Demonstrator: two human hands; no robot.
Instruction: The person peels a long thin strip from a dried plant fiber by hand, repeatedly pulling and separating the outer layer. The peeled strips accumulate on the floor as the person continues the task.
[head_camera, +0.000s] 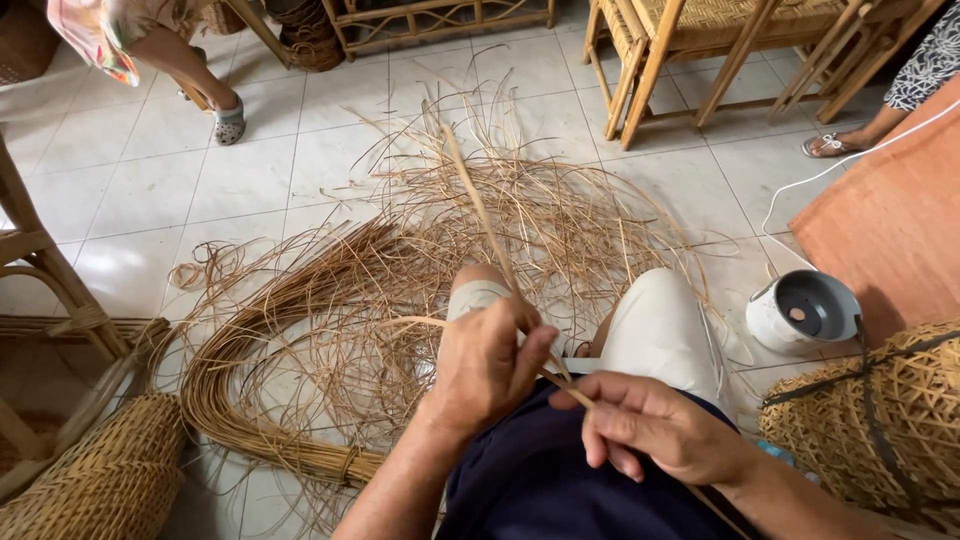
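Both hands pinch one cane strip (480, 205) at frame centre: left hand (487, 365) above, right hand (655, 425) below; the big pile (330, 320) lies unworked.

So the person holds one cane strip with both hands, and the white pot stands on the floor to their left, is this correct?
Not quite. The head view shows the white pot on the person's right, on the floor beside the orange mat. The rest holds: both hands, left and right, hold one cane strip.
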